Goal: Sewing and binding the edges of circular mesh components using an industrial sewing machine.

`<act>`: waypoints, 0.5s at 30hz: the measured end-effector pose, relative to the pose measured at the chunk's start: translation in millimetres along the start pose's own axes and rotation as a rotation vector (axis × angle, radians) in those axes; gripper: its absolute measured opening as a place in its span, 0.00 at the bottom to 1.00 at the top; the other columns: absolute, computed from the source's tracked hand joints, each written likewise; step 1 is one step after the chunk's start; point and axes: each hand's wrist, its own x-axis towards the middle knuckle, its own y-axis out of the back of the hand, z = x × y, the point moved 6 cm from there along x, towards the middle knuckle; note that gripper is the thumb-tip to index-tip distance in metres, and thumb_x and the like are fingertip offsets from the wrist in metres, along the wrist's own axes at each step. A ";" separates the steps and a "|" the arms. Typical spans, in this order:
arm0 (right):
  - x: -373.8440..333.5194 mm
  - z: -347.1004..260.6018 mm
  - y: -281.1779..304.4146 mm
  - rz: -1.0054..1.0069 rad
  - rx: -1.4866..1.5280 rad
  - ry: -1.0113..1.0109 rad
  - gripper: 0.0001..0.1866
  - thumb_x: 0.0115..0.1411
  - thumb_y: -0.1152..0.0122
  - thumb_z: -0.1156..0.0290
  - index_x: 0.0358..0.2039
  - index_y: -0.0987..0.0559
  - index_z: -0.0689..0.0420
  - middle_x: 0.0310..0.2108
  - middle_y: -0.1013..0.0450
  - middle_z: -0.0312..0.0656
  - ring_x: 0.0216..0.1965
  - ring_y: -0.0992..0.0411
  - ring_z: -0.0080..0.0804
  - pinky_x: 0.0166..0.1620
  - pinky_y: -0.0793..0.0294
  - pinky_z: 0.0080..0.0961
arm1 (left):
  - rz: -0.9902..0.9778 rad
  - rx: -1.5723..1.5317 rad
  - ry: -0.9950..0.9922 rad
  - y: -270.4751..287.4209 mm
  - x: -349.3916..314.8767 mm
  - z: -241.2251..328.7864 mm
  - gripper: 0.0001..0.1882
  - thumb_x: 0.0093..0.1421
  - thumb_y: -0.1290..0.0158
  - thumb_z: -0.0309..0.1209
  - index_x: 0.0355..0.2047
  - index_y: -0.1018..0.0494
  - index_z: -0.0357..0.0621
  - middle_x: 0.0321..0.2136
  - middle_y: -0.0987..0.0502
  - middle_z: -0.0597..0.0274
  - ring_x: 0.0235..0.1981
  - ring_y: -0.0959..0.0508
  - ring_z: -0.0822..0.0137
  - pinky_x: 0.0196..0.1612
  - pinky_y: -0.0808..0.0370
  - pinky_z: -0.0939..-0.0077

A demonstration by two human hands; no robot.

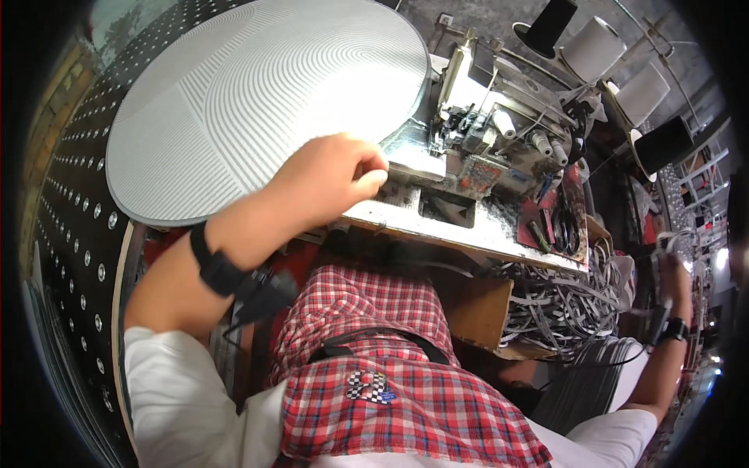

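Observation:
My left hand point(339, 170) is raised in front of a large round mat point(257, 101) with grey and white curved lines. Its fingers are curled in, and nothing shows in the gap by the thumb. A sewing machine point(488, 132), spotted with grime, stands just right of this hand, its needle area lit. The mat's right edge reaches close to the machine's bed. Far out to the right, my right hand point(672, 261) is by a pale, strip-like thing point(677, 240); its fingers are small and blurred, so their grip cannot be made out.
A cardboard box point(484, 312) overflows with tangled grey and white strips point(562, 300). Below it, a stack of grey-edged pieces point(597, 374) lies by my right arm. Scissors point(566, 226) rest on the red patch of the table. Thread cones point(593, 48) stand behind the machine.

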 end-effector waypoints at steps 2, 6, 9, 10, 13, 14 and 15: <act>-14.7 -8.1 -42.3 -0.269 -0.008 -0.058 0.14 0.48 0.49 0.69 0.35 0.27 0.62 0.32 0.31 0.55 0.38 0.34 0.49 0.40 0.34 0.35 | 0.135 0.462 -0.189 -13.2 29.1 -17.3 0.11 0.44 0.51 0.31 0.28 0.28 0.41 0.27 0.28 0.57 0.33 0.29 0.59 0.38 0.33 0.70; -37.9 -193.9 -11.5 -0.174 0.292 0.096 0.13 0.50 0.47 0.68 0.34 0.29 0.63 0.29 0.30 0.51 0.33 0.31 0.47 0.34 0.33 0.33 | -0.039 0.774 -0.244 -39.4 78.1 -37.4 0.20 0.41 0.52 0.26 0.38 0.32 0.39 0.35 0.29 0.52 0.36 0.30 0.56 0.43 0.34 0.69; -64.3 -290.4 -18.7 -0.332 0.602 0.322 0.17 0.47 0.40 0.64 0.33 0.30 0.63 0.25 0.30 0.46 0.27 0.31 0.33 0.32 0.33 0.24 | 0.016 0.546 -0.238 -41.8 99.0 -41.1 0.16 0.45 0.55 0.25 0.37 0.31 0.38 0.33 0.28 0.52 0.34 0.28 0.58 0.40 0.32 0.72; -75.6 -324.1 -13.7 -0.374 0.730 0.339 0.17 0.48 0.41 0.64 0.34 0.30 0.62 0.26 0.30 0.43 0.28 0.33 0.29 0.34 0.33 0.23 | 0.029 0.184 -0.092 -33.3 100.4 -42.0 0.14 0.47 0.55 0.26 0.36 0.30 0.39 0.31 0.28 0.51 0.32 0.28 0.59 0.38 0.31 0.73; -95.9 -412.7 -6.0 -0.509 1.024 0.526 0.14 0.51 0.46 0.66 0.35 0.33 0.60 0.26 0.35 0.38 0.29 0.37 0.23 0.35 0.35 0.21 | 0.097 0.087 -0.102 -24.2 103.1 -68.6 0.11 0.50 0.55 0.28 0.33 0.29 0.40 0.26 0.28 0.52 0.28 0.28 0.60 0.34 0.32 0.74; -98.9 -435.3 -10.5 -0.603 1.180 0.498 0.12 0.54 0.48 0.66 0.35 0.33 0.59 0.27 0.35 0.36 0.29 0.38 0.20 0.32 0.36 0.19 | 0.092 0.085 -0.113 -23.1 105.5 -63.7 0.11 0.50 0.55 0.28 0.33 0.29 0.40 0.26 0.28 0.52 0.28 0.28 0.60 0.34 0.32 0.74; -100.8 -456.4 -10.6 -0.732 1.251 0.374 0.10 0.55 0.50 0.66 0.35 0.32 0.58 0.24 0.35 0.34 0.27 0.39 0.18 0.30 0.38 0.16 | 0.103 0.096 -0.061 -18.0 102.7 -58.8 0.09 0.49 0.54 0.30 0.30 0.29 0.40 0.25 0.28 0.52 0.27 0.28 0.58 0.32 0.32 0.71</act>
